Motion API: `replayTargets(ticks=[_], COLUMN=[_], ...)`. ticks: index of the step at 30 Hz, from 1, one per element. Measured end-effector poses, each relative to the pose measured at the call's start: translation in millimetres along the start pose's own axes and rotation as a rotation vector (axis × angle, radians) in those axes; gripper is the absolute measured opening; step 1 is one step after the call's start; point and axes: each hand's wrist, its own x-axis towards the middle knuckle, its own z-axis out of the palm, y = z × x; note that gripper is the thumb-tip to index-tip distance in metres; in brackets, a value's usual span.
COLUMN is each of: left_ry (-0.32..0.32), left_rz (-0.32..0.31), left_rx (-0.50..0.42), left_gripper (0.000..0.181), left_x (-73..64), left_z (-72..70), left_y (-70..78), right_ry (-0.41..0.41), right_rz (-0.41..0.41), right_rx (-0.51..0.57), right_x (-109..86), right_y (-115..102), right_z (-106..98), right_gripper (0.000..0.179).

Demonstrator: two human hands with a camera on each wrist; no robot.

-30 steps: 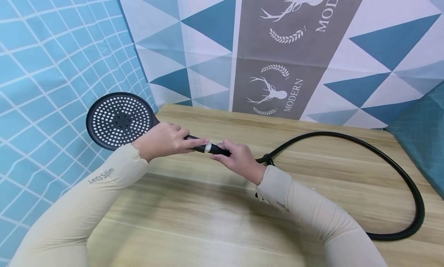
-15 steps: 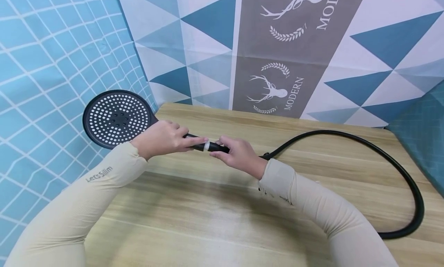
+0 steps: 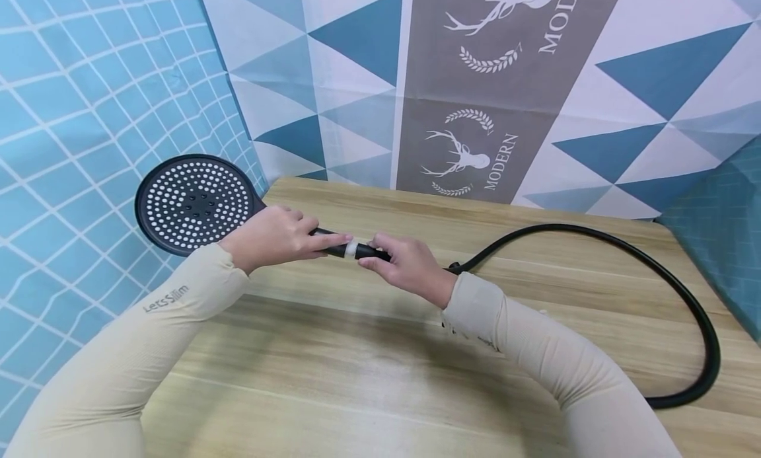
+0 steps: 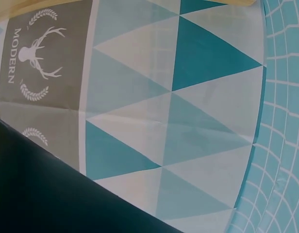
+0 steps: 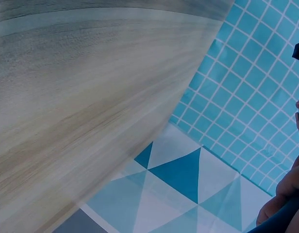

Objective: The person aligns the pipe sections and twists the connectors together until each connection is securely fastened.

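A black shower head [image 3: 196,203] with pale nozzle dots faces up at the left of the head view, held off the wooden table. My left hand [image 3: 276,238] grips its handle, index finger stretched along it toward the end. A white ring [image 3: 351,250] shows at the handle's tip. Just right of it, my right hand [image 3: 407,266] pinches the black end fitting of the shower hose [image 3: 666,276] between thumb and fingers, in line with the handle. Fingers of the right hand [image 5: 285,194] appear at the right wrist view's edge. A large dark shape covers the left wrist view's lower left corner.
The hose loops across the right side of the wooden table [image 3: 368,379] and passes behind the right sleeve [image 3: 553,352]. Blue tiled sheeting [image 3: 71,147] rises at the left. A triangle-patterned backdrop [image 3: 351,55] stands behind the table's far edge.
The shower head and my left hand have shifted slightly left. The right hand has moved slightly up, and the hose loop has shifted a little with it. Both grips stay the same.
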Motion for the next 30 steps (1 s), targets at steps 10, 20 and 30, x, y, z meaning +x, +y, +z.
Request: replayTargets(ticks=[10,20,30], left_ry=[-0.006,-0.042,-0.080], left_rz=[0.012,0.017,0.022], left_rx=[0.016,0.035,0.047], left_gripper=[0.055,0.052,0.054], left_x=[1.9,4.2,3.2], left_z=[0.8,-1.1,-4.1], left_y=[2.1,2.9,3.2], right_ry=[-0.020,-0.021,-0.039], right_rz=[0.010,0.011,0.018], right_rx=[-0.015,-0.011,0.006], right_x=[-0.6,0.3,3.0], right_y=[0.4,0.8,0.9], right_z=[1.2,2.1,2.0], right_gripper=[0.020,0.021,0.020])
